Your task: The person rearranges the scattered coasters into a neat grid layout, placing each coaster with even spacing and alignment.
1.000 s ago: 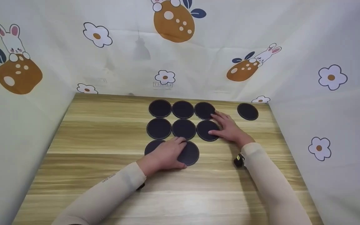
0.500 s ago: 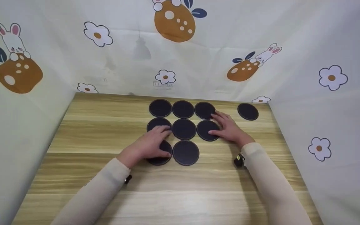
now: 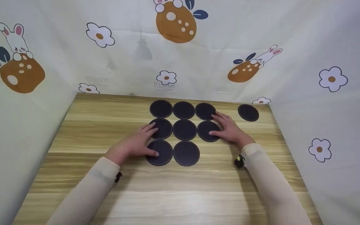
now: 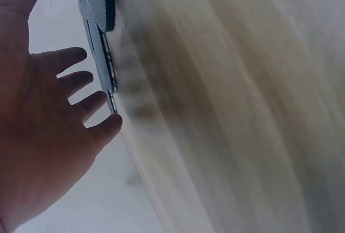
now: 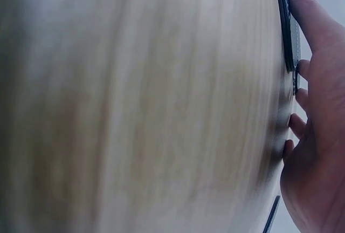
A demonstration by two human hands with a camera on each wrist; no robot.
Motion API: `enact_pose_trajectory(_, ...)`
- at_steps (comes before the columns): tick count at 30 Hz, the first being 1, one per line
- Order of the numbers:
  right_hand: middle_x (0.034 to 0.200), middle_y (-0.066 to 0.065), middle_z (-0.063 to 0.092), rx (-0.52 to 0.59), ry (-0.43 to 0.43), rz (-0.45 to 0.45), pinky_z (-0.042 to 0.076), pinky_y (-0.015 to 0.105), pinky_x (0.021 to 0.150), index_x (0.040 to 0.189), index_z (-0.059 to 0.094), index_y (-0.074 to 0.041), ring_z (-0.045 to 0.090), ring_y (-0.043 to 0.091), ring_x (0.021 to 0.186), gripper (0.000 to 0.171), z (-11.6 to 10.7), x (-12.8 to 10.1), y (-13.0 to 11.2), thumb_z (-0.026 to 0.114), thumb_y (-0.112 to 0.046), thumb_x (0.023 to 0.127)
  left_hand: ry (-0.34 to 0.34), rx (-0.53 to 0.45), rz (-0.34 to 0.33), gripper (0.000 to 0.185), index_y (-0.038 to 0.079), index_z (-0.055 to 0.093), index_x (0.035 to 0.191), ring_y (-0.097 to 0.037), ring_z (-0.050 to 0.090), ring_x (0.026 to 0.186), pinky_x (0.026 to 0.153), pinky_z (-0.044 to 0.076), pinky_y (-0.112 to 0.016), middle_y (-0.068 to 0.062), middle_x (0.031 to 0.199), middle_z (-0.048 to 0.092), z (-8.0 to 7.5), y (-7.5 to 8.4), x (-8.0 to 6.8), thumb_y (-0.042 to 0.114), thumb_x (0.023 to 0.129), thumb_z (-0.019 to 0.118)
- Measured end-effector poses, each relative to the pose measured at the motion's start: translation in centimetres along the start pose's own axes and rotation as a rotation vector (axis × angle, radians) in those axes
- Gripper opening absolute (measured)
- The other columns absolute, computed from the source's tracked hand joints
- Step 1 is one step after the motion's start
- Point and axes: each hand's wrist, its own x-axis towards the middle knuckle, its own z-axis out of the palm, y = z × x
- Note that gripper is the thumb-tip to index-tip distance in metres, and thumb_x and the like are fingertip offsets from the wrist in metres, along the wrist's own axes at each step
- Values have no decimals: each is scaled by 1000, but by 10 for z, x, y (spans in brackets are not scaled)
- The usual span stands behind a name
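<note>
**While both hands lie flat, eight dark discs sit in rows and one sits alone**

As I look down from the head camera, I see my left hand [image 3: 133, 145] lying flat on the wooden table [image 3: 98, 131]; its fingers are straight and a little spread; the thumb touches the near left disc [image 3: 161, 153] and the fingertips touch the middle left disc [image 3: 162, 127]; it grips nothing. My right hand [image 3: 230, 129] lies flat too, with fingers straight; the thumb rests on the middle right disc [image 3: 206, 130] and the fingertips touch the edge of the far right disc [image 3: 204, 110]; it holds nothing either.

The dark round discs sit close together past the middle of the table; three are in the far row, three in the middle row, and two in the near row; the near middle disc [image 3: 186, 153] is just beside the near left one; the near right spot shows bare wood. One lone disc [image 3: 248, 112] lies well apart, by the far right corner.

From the left wrist camera I see open fingers [image 4: 70, 84] next to disc edges [image 4: 102, 55]; the right wrist camera shows fingertips [image 5: 310, 20] on a disc rim [image 5: 285, 22]. A cloth wall [image 3: 261, 37] with bunnies and flowers stands around the table.
</note>
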Motion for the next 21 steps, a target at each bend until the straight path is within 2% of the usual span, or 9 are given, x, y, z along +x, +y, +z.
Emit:
enact_pose_trajectory(12, 183, 13, 24, 53, -6, 19, 14, 68, 132, 172, 42, -13, 17, 48, 165, 93, -2, -2, 0, 85, -48, 96, -30, 62, -27, 118, 2, 38, 171, -49, 20, 165, 129, 28, -68, -19, 182, 21, 3, -4, -1, 55, 83, 94)
enact_pose_trajectory(17, 183, 13, 21, 93, -8, 31, 9, 67, 133, 174, 38, -14, 14, 48, 166, 95, -2, -1, 2, 84, -46, 98, -29, 53, -37, 119, 4, 38, 171, -48, 21, 166, 128, 29, -68, -17, 183, 21, 4, -5, -1, 56, 81, 95)
enact_pose_trajectory(21, 184, 11, 21, 108, -11, 37, 12, 66, 133, 174, 38, -14, 14, 45, 167, 94, -2, -1, 2, 84, -46, 98, -35, 40, -38, 117, 4, 37, 171, -47, 20, 166, 129, 28, -68, -16, 183, 21, 4, -6, -3, 55, 82, 95)
